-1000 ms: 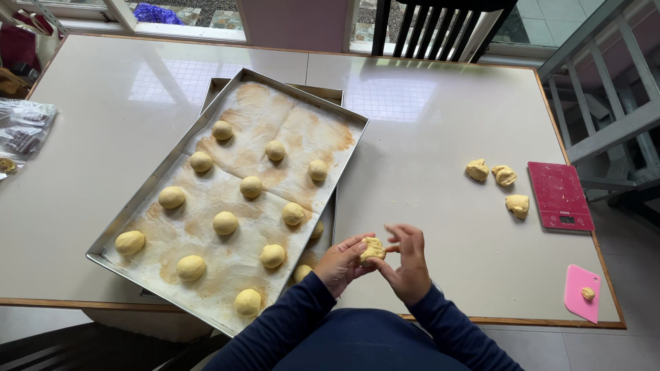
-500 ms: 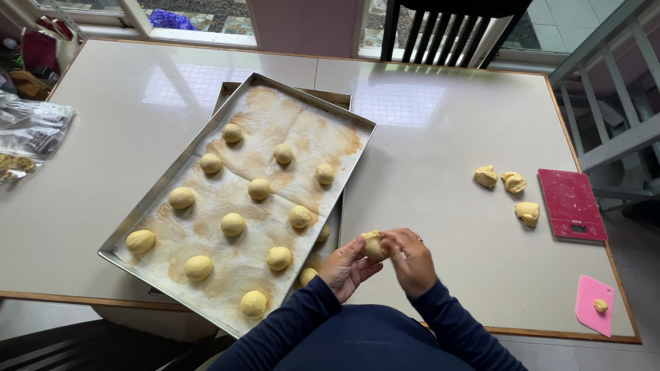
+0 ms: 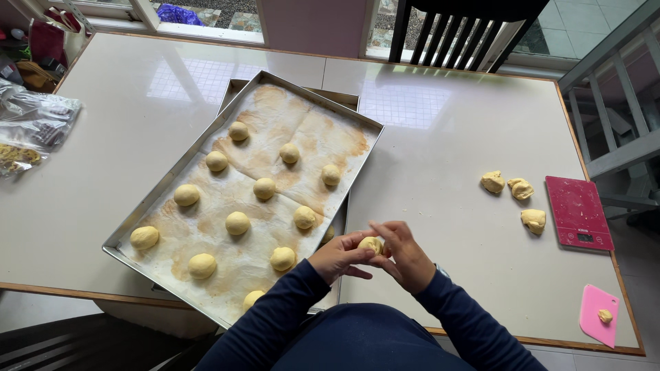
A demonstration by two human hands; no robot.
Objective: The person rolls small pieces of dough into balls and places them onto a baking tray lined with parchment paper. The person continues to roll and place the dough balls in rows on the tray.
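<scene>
Hands meet above the table [image 3: 440, 158] edge: left hand [image 3: 339, 256] and right hand [image 3: 405, 255] each close their grip around one dough ball [image 3: 371, 244], beside the baking tray [image 3: 180, 167].

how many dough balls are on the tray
13 dough balls on the tray: twelve spread across the paper, one partly hidden under the left hand. More may be hidden there.

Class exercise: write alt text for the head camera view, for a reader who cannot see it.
Seen from above, a person's left hand and right hand cup a small ball of yellow dough over a pale table. Beside them, a lined metal baking tray holds rows of shaped dough balls; three rough dough pieces lie by a red kitchen scale.
</scene>
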